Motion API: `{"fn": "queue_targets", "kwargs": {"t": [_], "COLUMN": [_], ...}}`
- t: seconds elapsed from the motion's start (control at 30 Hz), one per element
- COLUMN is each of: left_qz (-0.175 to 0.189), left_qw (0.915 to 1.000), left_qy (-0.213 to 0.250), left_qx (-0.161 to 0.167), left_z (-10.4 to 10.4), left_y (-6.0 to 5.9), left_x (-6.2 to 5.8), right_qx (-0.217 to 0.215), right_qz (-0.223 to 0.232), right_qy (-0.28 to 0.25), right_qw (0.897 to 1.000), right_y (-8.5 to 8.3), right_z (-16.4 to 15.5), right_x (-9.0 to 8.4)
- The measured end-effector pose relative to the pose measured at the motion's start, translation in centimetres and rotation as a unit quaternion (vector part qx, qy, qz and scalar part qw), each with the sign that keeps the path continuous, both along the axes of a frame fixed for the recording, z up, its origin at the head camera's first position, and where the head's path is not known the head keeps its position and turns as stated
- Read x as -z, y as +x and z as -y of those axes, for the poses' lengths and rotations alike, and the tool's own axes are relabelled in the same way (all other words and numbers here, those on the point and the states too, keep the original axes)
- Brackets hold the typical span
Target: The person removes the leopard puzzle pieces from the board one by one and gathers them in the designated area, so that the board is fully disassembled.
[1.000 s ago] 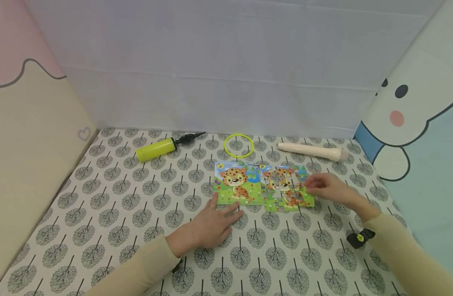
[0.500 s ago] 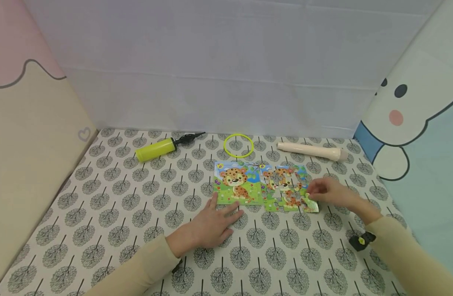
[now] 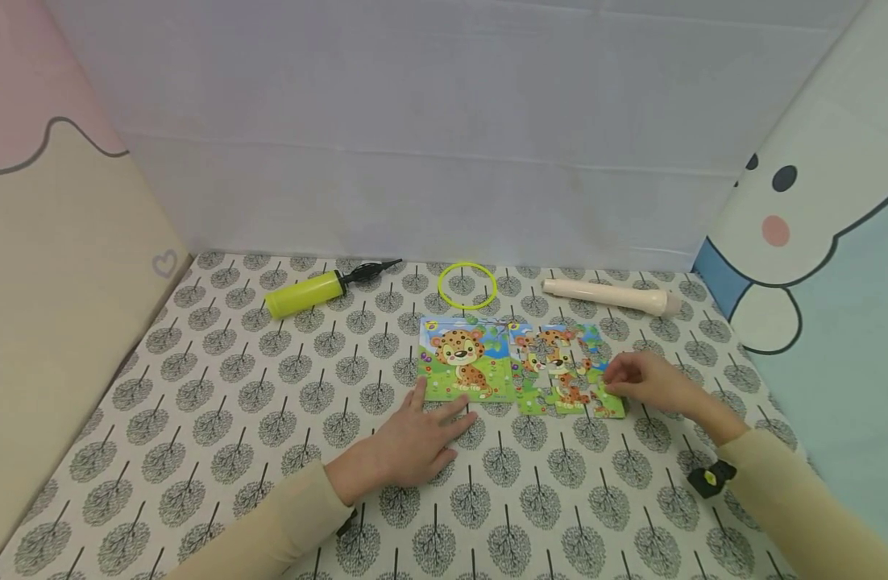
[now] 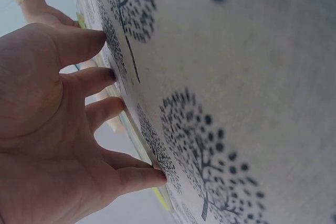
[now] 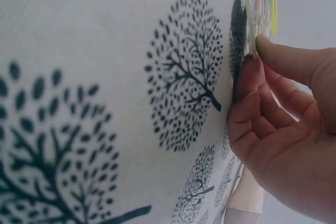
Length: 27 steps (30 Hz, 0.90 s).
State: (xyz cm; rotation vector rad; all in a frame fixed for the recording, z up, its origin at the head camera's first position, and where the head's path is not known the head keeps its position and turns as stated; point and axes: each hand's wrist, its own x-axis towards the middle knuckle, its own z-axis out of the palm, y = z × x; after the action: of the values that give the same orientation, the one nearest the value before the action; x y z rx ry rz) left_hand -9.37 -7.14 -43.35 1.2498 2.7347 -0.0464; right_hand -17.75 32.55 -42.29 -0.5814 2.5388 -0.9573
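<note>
Tree-printed cloth (image 3: 197,419), yellow-green pump (image 3: 304,292)

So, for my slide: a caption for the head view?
Left hand flat by the leopard picture; right hand pinches a puzzle piece.

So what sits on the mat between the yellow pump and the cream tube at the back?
The head view shows a thin yellow ring lying flat on the mat between the pump and the cream tube, touching neither.

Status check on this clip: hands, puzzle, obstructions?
Left hand flat on cloth by picture card. Right hand pinching puzzle piece at puzzle corner. Nothing blocking.
</note>
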Motion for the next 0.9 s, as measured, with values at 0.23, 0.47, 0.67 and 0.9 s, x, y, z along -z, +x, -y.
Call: {"fn": "queue_targets", "kwargs": {"t": [0.23,0.47,0.67,0.9], "left_qz": [-0.002,0.004,0.02,0.029], "left_qw": [1.0,1.0,0.9996,0.9991], "left_qy": [0.007,0.003,0.011,0.017], "left_qx": [0.001,-0.005,-0.014,-0.026], "left_z": [0.1,0.1,0.2,0.4], "left_y": [0.0,0.1,0.2,0.5], "left_x": [0.2,0.0,0.2,0.3], "right_qx": [0.006,0.013,0.022,0.023], "right_qz": [0.0,-0.013,-0.014,-0.016], "right_qy": [0.013,0.025,0.026,0.021], "right_qw": [1.0,1.0,0.999,0.999], "right_y": [-0.2,-0.5,-0.3,0.0], "right_z": [0.0,-0.1,-0.1,0.0], "right_x": [0.5,0.6,0.9,1.0]}}
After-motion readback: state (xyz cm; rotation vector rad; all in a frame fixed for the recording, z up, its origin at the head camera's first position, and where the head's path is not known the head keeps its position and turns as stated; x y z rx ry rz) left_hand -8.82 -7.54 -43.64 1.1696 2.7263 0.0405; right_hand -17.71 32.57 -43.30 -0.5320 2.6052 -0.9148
